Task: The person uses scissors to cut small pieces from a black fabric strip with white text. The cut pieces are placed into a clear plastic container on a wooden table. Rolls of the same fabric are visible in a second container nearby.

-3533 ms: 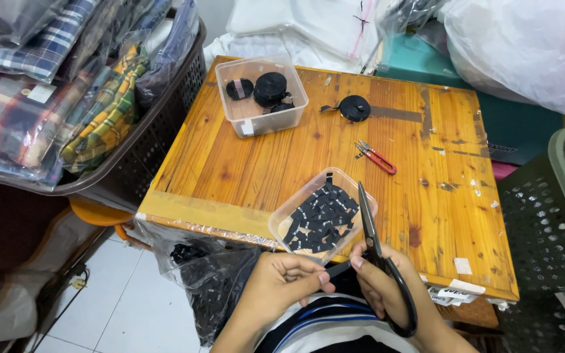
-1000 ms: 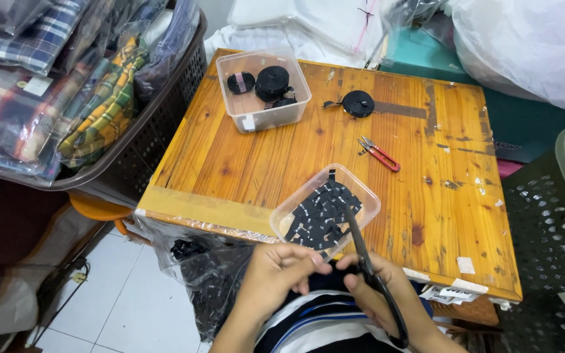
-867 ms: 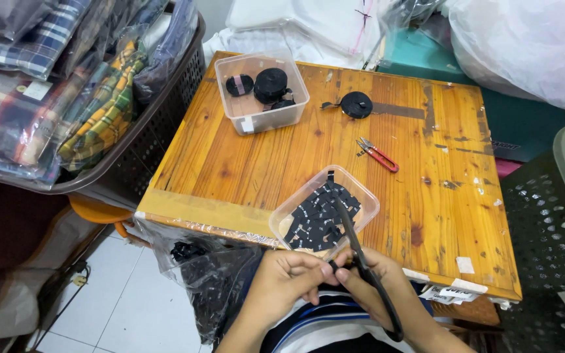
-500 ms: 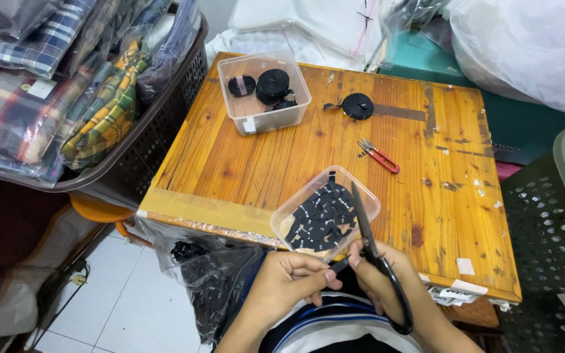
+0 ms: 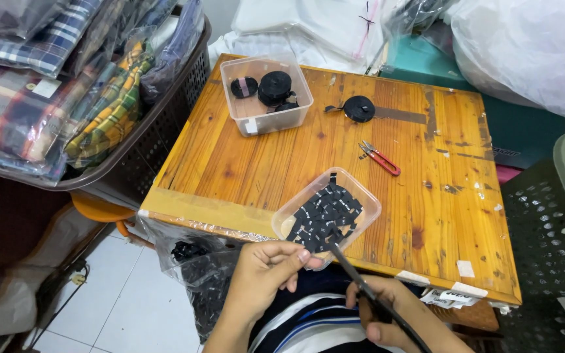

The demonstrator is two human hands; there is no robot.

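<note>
The left hand [image 5: 263, 271] pinches a small black piece at the tub [image 5: 327, 218] of cut pieces on the table's [image 5: 243, 163] near edge, handy for dropping offcuts. The right hand [image 5: 387, 317] is closed around black scissors [image 5: 361, 287], tips meeting the pinch.

Table [image 5: 243, 163]: varnished wood, glossy, scuffed, stained. Tubs [image 5: 292, 219]: clear smooth plastic. Cut pieces [image 5: 325, 212]: matt black fabric tape. Snips [image 5: 380, 159]: metal, red handles. Upper left: plaid cloth [image 5: 27, 85] in glossy film.
</note>
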